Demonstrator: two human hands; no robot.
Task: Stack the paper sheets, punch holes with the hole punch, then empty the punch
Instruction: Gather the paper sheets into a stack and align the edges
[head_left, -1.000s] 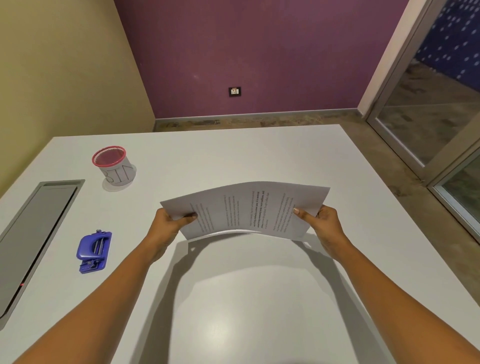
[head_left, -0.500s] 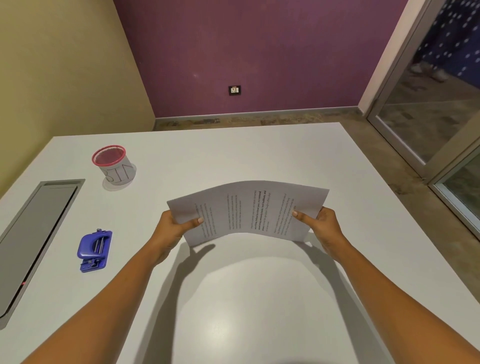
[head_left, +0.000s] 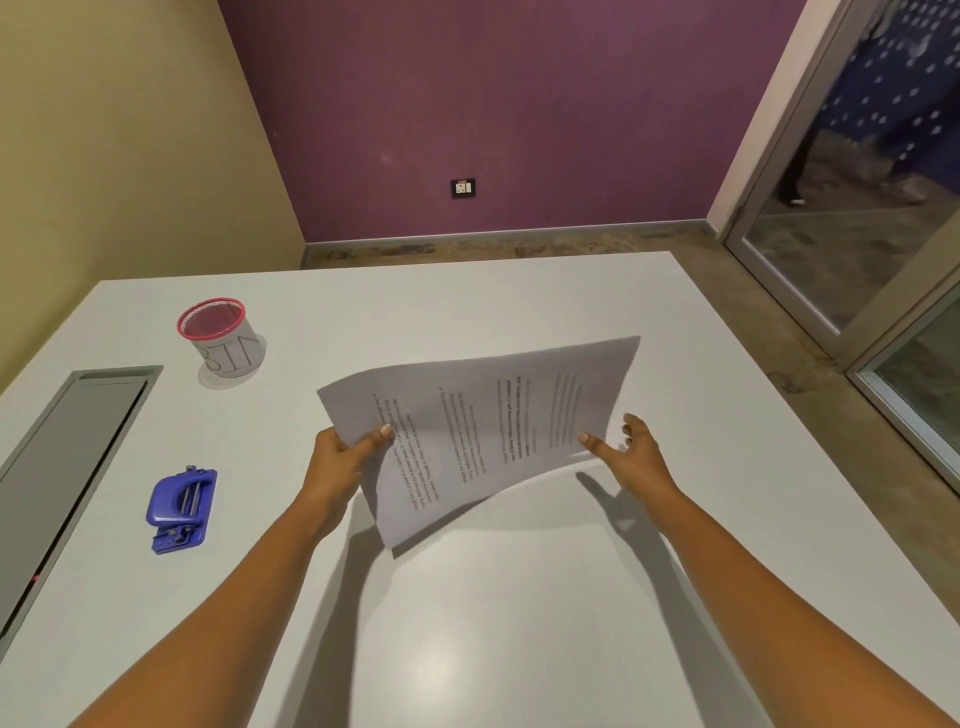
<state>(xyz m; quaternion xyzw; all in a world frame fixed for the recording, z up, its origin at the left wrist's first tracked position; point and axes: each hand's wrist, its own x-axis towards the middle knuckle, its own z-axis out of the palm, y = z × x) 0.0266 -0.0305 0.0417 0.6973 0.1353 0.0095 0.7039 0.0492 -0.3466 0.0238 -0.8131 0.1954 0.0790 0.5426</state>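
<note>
On my feed the paper sheets (head_left: 488, 415) are up off the tabletop (head_left: 467, 623), out in the middle, tilted with the right side higher. The left hand (head_left: 337, 467) pinches the left edge, thumb on top. The right hand (head_left: 636, 457) is looser: its thumb lies on the near right corner and the other fingers are spread beside the edge (I can't tell if any sit under the paper). The blue hole punch (head_left: 182, 509) lies well off to the left, with a red-rimmed cup marked BIN (head_left: 223, 338) beyond it.
</note>
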